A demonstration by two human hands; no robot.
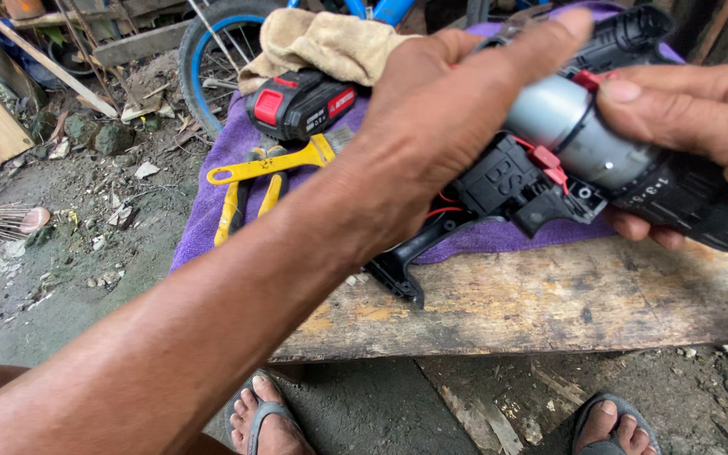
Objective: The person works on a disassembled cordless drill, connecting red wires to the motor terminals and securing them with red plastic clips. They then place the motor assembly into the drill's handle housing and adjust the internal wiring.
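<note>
Both hands clamp the opened cordless drill (pixel 566 160) above the purple cloth (pixel 212 198): left hand (pixel 440 118) steadies the housing, right hand (pixel 701 126) pinches the silver motor (pixel 575 126), apparently to keep loose parts together. Behind the drill lie the battery pack (pixel 301 103) and yellow-handled pliers (pixel 250 190). Left fingers hide the drill's top; its chuck end is cut off.

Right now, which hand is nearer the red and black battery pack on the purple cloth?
Left. The left hand grips the opened drill just right of the battery. The right hand holds the drill's far end, farther right.
</note>
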